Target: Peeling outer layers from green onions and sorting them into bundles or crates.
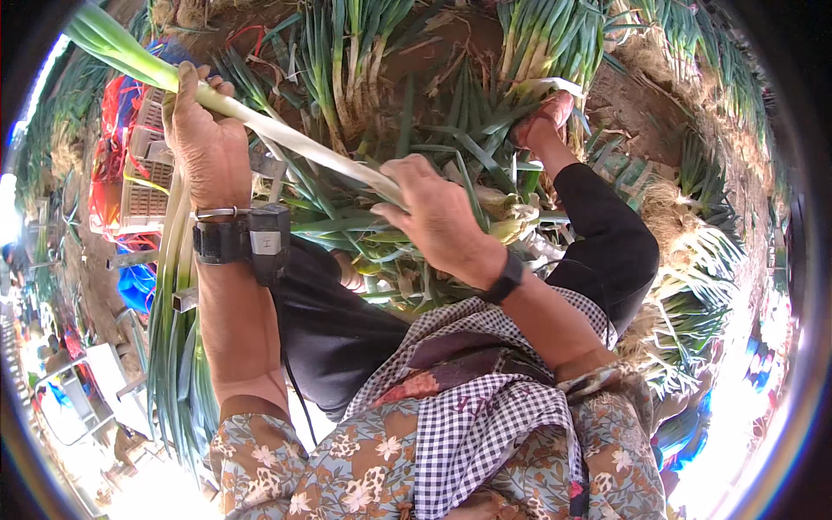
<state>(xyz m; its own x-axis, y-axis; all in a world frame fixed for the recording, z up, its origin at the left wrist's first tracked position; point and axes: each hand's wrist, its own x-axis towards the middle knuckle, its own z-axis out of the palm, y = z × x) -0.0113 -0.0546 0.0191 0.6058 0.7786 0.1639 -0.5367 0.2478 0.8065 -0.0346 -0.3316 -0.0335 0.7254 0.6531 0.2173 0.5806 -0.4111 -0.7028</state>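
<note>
A long leek [299, 146] slants across the space in front of me, green top at the upper left and pale root end toward the middle. My left hand [206, 143] is closed around it where green turns to white. At the other end, the fingers of my right hand [438, 217] are closed on the pale stalk, slightly blurred. Below the leek lies a litter of stripped green leaves [494, 160] and pale peelings [511, 217] between my legs. More leeks [178, 347] hang beside my left forearm, white ends up and green leaves down.
Upright leek bunches [347, 65] and another bunch [550, 43] stand ahead. A beige plastic basket [143, 186] with red and orange strings [108, 165] is at my left. Piled leeks with shaggy roots [676, 230] lie to the right. My right foot [546, 117] rests near a bunch.
</note>
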